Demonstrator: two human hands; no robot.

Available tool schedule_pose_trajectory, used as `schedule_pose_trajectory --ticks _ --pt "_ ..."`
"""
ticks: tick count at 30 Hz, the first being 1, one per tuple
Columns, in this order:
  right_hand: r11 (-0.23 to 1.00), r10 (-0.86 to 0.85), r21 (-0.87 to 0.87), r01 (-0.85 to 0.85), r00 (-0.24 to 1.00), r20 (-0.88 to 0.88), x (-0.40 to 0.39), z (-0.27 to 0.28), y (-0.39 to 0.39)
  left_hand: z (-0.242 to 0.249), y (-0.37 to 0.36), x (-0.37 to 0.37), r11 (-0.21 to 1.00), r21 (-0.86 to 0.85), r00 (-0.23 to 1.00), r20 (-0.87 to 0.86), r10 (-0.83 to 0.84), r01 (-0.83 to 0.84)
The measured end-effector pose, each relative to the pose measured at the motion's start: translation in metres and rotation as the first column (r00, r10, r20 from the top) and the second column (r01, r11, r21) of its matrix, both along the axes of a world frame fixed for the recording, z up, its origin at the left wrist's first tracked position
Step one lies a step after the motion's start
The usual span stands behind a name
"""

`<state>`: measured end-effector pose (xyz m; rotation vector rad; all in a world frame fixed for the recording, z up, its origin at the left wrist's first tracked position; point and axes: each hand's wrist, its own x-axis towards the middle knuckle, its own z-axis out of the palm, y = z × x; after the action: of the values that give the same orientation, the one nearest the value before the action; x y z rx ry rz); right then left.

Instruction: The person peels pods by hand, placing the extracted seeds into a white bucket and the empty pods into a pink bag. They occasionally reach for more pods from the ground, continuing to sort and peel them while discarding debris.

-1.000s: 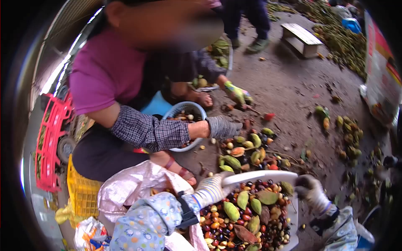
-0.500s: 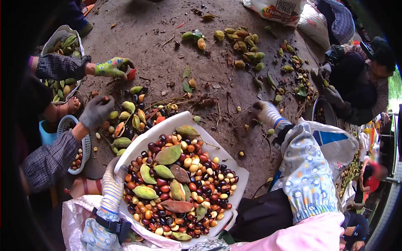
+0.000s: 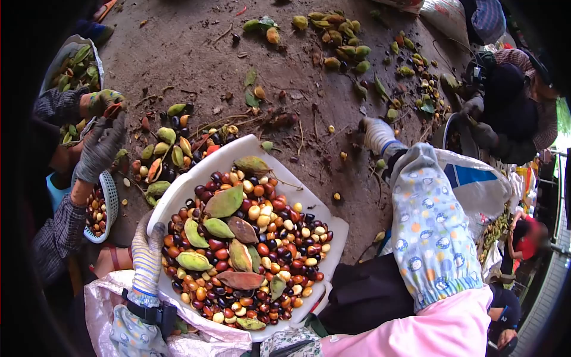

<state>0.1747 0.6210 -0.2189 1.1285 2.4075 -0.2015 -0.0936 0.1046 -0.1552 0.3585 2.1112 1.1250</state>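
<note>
In the head view a white plastic basin (image 3: 326, 221) rests at my lap, heaped with glossy brown, black and cream seeds (image 3: 285, 238). Several green and reddish pods (image 3: 225, 201) lie on top. My left hand (image 3: 147, 253), in a striped glove, grips the basin's left side, thumb over the rim and the other fingers mostly hidden. My right hand (image 3: 377, 134), in a striped glove with dark fingers, is out above the dirt ground beyond the basin's right corner. Its fingers point away and are hard to make out. A few loose seeds (image 3: 343, 156) lie near it.
Pods and seeds (image 3: 169, 149) are piled left of the basin. More pods (image 3: 345, 41) lie farther off. At left, a co-worker's gloved hands (image 3: 101, 149) hold a reddish pod above a pale basket (image 3: 111, 205). Another person (image 3: 505, 101) crouches at right by a metal bowl (image 3: 455, 134).
The view has shifted slightly. My left hand keeps its place on the basin; my right hand stays over the ground. The co-worker's two hands at left have come together around the reddish pod.
</note>
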Motion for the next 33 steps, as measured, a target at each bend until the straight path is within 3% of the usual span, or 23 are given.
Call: schedule_pose_trajectory --ticks 1,4,5,7,9,13,18,21,25,27,31,33 --pt "1.0 -0.012 0.007 0.012 1.0 -0.029 -0.001 -0.002 0.009 -0.003 -0.001 -0.001 1.0 0.001 1.0 -0.011 -0.006 0.006" --pt "0.971 -0.24 -0.115 0.212 0.884 -0.401 0.023 0.0 0.026 -0.004 -0.002 -0.002 1.0 -0.013 0.999 -0.034 -0.01 0.01" --pt "0.977 -0.211 -0.137 0.165 0.845 -0.491 0.036 -0.001 0.028 -0.004 -0.003 -0.002 1.0 -0.026 1.0 -0.021 -0.01 0.01" --pt "0.973 -0.228 -0.088 0.211 0.86 -0.457 0.057 0.001 0.015 -0.004 -0.001 -0.002 0.999 -0.035 0.999 0.013 0.031 -0.03" --pt "0.926 -0.345 -0.283 0.248 0.859 -0.377 0.091 -0.024 0.015 -0.007 -0.004 -0.003 0.999 -0.03 1.0 0.002 0.026 -0.026" --pt "0.902 -0.429 -0.083 0.423 0.9 -0.077 0.101 -0.007 -0.027 -0.002 -0.001 -0.001 0.999 -0.028 1.0 0.009 0.024 -0.023" --pt "0.887 -0.459 -0.143 0.439 0.874 -0.162 0.123 -0.043 -0.023 -0.003 -0.001 0.0 0.997 -0.079 1.0 -0.018 -0.003 0.002" --pt "0.923 -0.384 -0.032 0.383 0.922 -0.041 0.088 0.006 -0.029 -0.001 -0.001 -0.004 0.996 -0.087 0.999 -0.036 -0.001 -0.002" --pt "0.965 -0.218 -0.218 0.144 0.903 -0.369 0.071 -0.002 -0.028 -0.009 -0.005 -0.004 0.999 -0.043 0.999 0.037 0.019 -0.018" --pt "0.981 -0.15 -0.173 0.088 0.908 -0.392 0.062 -0.024 -0.036 -0.005 -0.001 -0.003 0.998 -0.062 1.0 -0.008 0.008 -0.009" --pt "0.953 -0.202 -0.277 0.123 0.939 -0.279 0.05 -0.035 -0.04 0.002 0.005 0.0 0.999 -0.032 0.999 -0.042 -0.034 0.033" --pt "0.878 -0.378 -0.405 0.256 0.889 -0.258 0.041 -0.022 -0.046 -0.001 0.001 -0.003 1.0 0.013 0.998 -0.06 -0.017 0.018"
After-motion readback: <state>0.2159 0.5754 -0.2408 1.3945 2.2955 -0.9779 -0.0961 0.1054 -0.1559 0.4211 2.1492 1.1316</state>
